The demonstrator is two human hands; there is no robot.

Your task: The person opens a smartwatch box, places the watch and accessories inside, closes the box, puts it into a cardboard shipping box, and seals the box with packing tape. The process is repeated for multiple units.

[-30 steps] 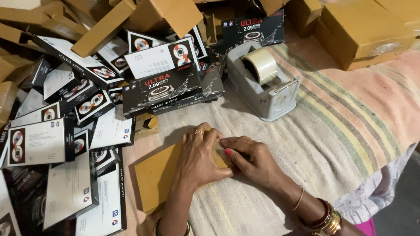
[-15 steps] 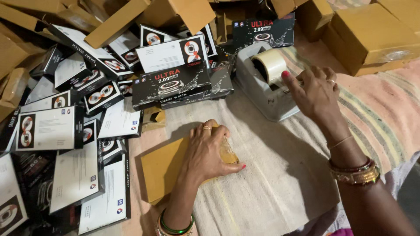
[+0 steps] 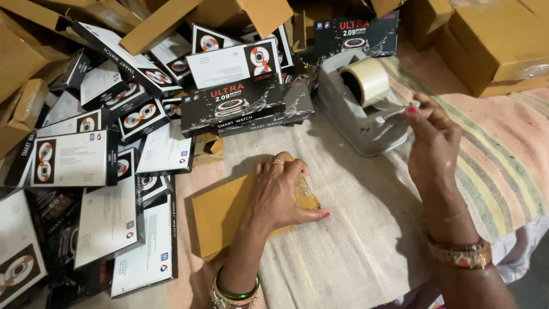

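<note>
Head view: left hand presses flat on the brown box — right hand pinches tape at the dispenser, well apart.

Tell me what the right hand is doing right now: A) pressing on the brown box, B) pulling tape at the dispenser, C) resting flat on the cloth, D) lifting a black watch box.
B: the right hand pinches the tape end at the grey dispenser, while the left hand presses the brown box.

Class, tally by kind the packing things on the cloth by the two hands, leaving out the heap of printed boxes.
Flat brown cardboard packet: 1
Grey tape dispenser: 1
Tape roll: 1
Total: 3
</note>
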